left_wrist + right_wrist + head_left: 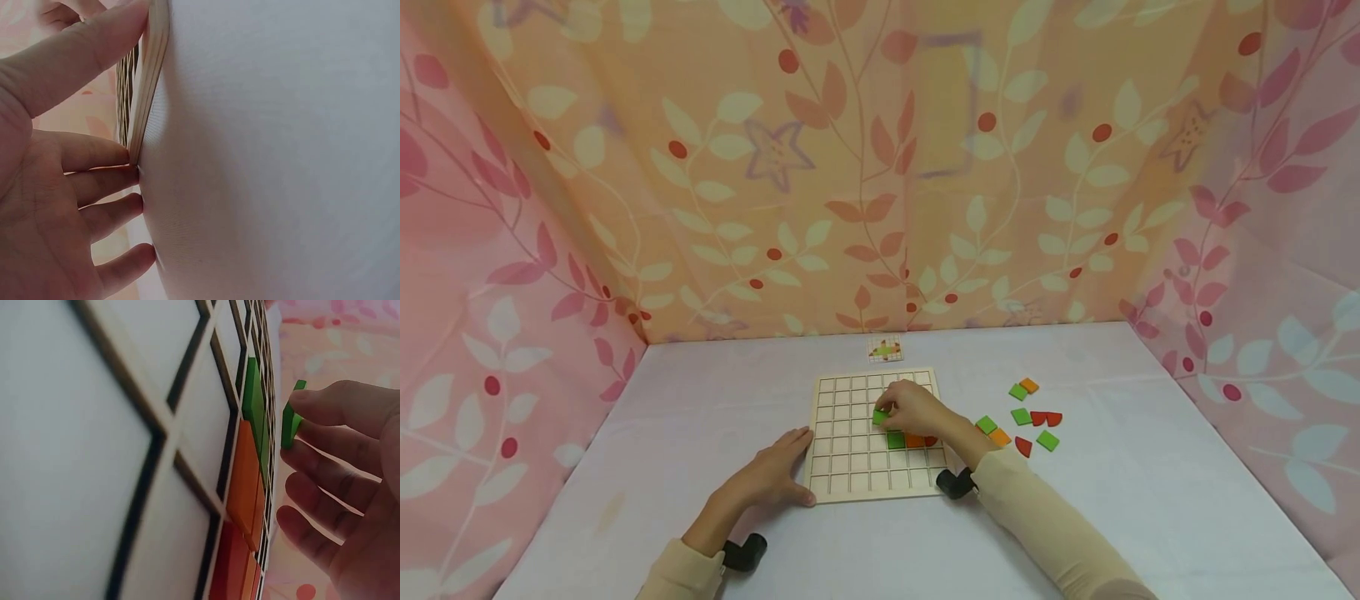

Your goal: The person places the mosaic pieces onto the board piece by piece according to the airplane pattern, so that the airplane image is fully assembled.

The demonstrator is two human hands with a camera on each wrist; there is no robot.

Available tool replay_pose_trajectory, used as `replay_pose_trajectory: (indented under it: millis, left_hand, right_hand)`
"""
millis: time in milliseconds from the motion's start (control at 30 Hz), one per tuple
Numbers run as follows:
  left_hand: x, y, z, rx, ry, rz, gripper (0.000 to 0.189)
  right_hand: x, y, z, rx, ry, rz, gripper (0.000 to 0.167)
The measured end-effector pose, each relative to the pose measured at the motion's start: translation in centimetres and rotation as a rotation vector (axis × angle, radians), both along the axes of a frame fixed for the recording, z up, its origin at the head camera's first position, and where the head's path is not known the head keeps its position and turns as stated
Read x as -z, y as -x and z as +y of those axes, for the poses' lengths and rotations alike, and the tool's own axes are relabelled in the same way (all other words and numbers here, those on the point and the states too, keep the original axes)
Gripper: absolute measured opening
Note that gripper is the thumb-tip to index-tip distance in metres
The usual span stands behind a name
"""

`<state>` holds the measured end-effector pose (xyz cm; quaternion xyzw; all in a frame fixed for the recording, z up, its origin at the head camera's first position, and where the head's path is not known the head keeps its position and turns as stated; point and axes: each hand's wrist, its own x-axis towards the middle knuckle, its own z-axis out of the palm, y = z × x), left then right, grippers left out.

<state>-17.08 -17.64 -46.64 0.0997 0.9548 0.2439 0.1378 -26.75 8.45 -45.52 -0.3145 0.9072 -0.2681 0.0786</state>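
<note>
White tabletop (865,546), left grip (773,473) spread, thin flat green tile (289,424) in right grip's (916,408) pinch

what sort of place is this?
Likely a makeshift tabletop recording booth, judging by the floral fabric walls on three sides, the white work surface between them, and the black device worn at the left wrist.

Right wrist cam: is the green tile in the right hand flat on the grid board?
No: the right hand pinches the green tile with a visible gap to the grid board.
</note>
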Motion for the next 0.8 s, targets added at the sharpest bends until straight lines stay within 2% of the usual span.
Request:
replay_pose_trajectory:
  millis: [400,800]
  left_hand:
    - [-0.3,-0.2,0.1,-0.001,-0.015,0.001,0.102]
    - [-0.2,-0.1,0.0,-0.001,-0.023,-0.006,0.103]
  right_hand:
    - [-0.2,-0.5,-1.1,-0.065,-0.137,0.122,0.019]
    - [-0.1,-0.7,-1.1,-0.044,-0.2,0.119,0.021]
